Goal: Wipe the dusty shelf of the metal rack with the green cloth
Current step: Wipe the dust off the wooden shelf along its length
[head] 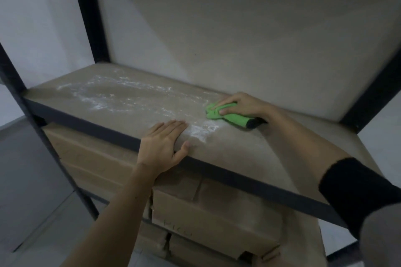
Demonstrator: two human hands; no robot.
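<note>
The brown shelf board (134, 112) of the black metal rack (86, 17) carries streaks of white dust (112, 95) across its left and middle, plus a small patch (202, 129) near the front. My right hand (243, 106) presses the bunched green cloth (227, 116) flat on the shelf at the right end of the dust. A dark edge of the cloth sticks out toward my wrist. My left hand (165, 145) lies flat on the front edge of the shelf, fingers together and thumb apart, holding nothing.
Stacked cardboard boxes (208, 208) fill the level under the shelf. Black uprights stand at the left (13, 76) and right (373, 95). A pale wall (238, 17) is behind the rack, and grey floor (28, 180) lies at lower left.
</note>
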